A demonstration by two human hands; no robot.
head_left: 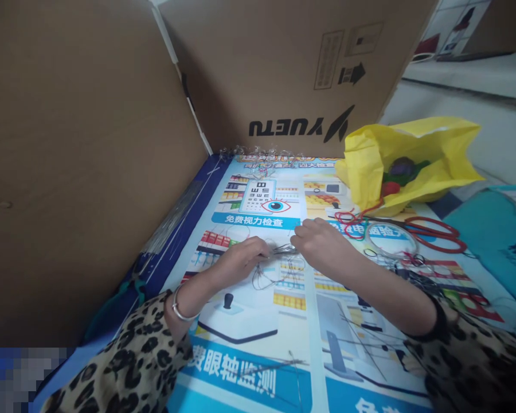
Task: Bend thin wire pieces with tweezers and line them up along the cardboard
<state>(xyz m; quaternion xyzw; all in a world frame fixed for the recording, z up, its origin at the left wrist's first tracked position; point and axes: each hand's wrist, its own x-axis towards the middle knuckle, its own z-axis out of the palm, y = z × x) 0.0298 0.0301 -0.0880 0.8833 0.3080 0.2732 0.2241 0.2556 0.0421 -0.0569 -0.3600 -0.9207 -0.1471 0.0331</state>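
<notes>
My left hand (pixel 245 256) is closed, its fingers pinching one end of a bundle of thin silvery wire (pixel 281 250). At the bundle's other end, my right hand (pixel 320 244) is closed too, with thumb and fingers pressed together on the wire. Loose loops of dark wire (pixel 264 281) hang below, between the hands. Both hands are just above a printed poster sheet (pixel 245 321) that covers the table. The fingertips partly hide how the strands run.
Red-handled scissors (pixel 436 234), a pale ring (pixel 391 241) and red cord (pixel 348 218) lie at right, by a yellow bag (pixel 370 166) holding yarn. Straight wires (pixel 172 221) and teal-handled pliers (pixel 135 287) line the left. Small wire pieces (pixel 266 158) lie before the cardboard wall (pixel 284 74).
</notes>
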